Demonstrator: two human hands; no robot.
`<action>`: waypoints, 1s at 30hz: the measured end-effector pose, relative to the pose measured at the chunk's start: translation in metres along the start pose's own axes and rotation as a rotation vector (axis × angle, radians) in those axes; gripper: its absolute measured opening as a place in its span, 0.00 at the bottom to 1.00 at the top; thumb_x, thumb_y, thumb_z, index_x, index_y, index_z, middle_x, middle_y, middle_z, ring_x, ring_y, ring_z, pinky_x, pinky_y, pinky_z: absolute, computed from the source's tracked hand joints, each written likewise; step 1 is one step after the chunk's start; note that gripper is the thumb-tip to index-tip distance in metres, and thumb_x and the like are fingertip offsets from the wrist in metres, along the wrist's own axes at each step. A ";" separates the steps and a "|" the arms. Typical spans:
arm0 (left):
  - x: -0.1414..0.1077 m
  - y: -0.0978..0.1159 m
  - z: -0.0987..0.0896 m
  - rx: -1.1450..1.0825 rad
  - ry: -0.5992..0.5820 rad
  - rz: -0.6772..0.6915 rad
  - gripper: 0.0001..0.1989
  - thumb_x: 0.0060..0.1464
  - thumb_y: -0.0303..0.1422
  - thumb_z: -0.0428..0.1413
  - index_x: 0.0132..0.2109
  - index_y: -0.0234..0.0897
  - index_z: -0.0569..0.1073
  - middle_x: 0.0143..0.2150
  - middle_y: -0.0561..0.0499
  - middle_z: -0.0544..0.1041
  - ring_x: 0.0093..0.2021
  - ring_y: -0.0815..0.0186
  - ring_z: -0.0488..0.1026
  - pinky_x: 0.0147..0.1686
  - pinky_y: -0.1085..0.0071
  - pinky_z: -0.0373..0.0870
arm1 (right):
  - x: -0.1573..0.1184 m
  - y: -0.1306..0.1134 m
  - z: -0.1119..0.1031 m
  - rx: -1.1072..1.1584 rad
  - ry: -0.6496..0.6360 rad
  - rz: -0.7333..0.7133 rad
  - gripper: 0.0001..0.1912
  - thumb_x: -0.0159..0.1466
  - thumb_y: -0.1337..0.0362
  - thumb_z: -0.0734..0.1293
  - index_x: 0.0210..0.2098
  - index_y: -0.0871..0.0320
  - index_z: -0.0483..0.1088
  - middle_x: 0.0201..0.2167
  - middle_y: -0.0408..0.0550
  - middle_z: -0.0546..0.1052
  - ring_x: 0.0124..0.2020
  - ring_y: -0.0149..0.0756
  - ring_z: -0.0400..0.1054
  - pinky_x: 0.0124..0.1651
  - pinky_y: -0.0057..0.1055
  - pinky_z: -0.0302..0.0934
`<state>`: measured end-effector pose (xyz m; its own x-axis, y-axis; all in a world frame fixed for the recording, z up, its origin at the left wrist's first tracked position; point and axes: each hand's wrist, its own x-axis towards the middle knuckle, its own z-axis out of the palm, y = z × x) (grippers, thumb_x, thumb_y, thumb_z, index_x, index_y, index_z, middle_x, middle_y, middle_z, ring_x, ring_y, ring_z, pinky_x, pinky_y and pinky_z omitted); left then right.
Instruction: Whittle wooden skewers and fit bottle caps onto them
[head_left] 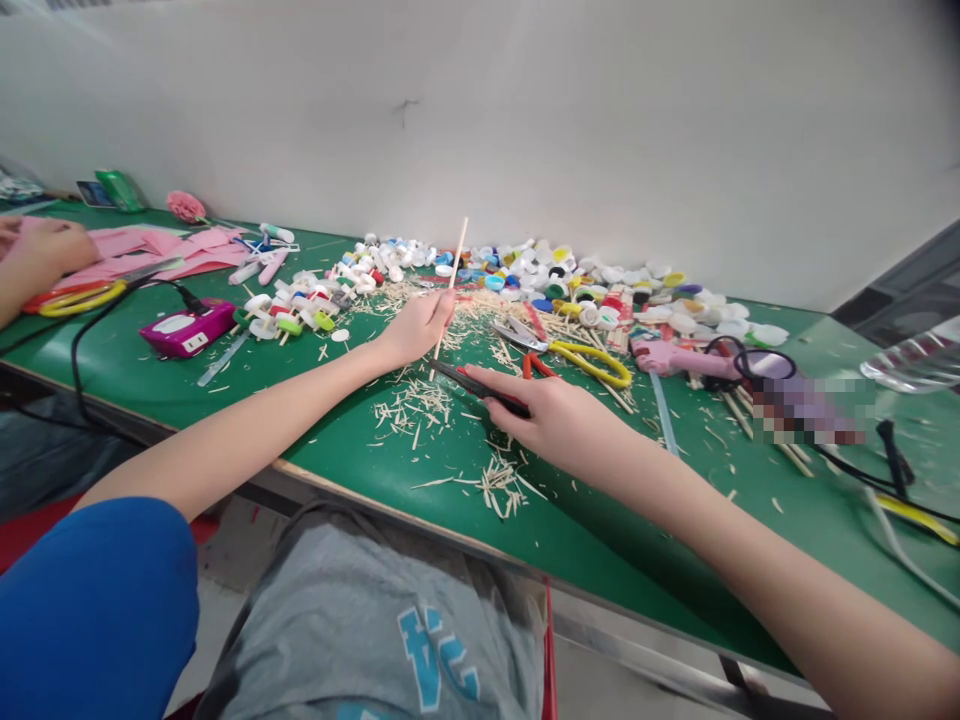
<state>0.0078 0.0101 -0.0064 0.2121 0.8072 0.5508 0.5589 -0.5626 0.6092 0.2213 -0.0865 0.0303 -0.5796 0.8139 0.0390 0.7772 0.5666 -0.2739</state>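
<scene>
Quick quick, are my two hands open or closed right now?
Left hand: closed, holding a thin wooden stick.
Right hand: closed, holding a dark cutting tool.

Left sleeve (112,610): plain royal blue, short. Lap: creased grey garment (315,600), turquoise numeral print (429,660) edged in white.

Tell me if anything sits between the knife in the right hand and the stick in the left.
Nothing visible does: the knife in the right hand has its tip close to the stick, just below the left hand. Wood shavings lie on the table underneath, and the scissors lie beyond the right hand, off that line.
</scene>
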 end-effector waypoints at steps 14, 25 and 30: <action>0.000 0.002 0.000 -0.003 0.000 -0.002 0.24 0.64 0.46 0.35 0.26 0.37 0.60 0.20 0.54 0.63 0.22 0.74 0.61 0.27 0.73 0.61 | -0.002 0.000 -0.003 0.087 -0.034 0.019 0.26 0.65 0.58 0.57 0.63 0.47 0.62 0.19 0.40 0.65 0.16 0.19 0.46 0.24 0.21 0.44; -0.001 0.004 0.000 0.000 0.004 -0.019 0.25 0.64 0.47 0.34 0.25 0.37 0.60 0.20 0.54 0.63 0.22 0.74 0.61 0.27 0.73 0.60 | 0.001 0.003 -0.003 0.148 -0.042 0.035 0.26 0.65 0.58 0.58 0.63 0.47 0.62 0.22 0.40 0.68 0.17 0.19 0.47 0.24 0.21 0.45; -0.001 0.000 0.000 -0.020 -0.002 -0.013 0.25 0.64 0.47 0.34 0.26 0.38 0.60 0.20 0.54 0.63 0.22 0.74 0.61 0.27 0.73 0.60 | 0.002 0.003 -0.002 0.175 -0.077 0.049 0.26 0.65 0.58 0.57 0.63 0.43 0.61 0.24 0.39 0.70 0.18 0.19 0.51 0.24 0.20 0.47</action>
<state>0.0077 0.0090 -0.0070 0.2062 0.8147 0.5420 0.5452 -0.5556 0.6277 0.2231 -0.0832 0.0310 -0.5641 0.8242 -0.0502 0.7546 0.4899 -0.4365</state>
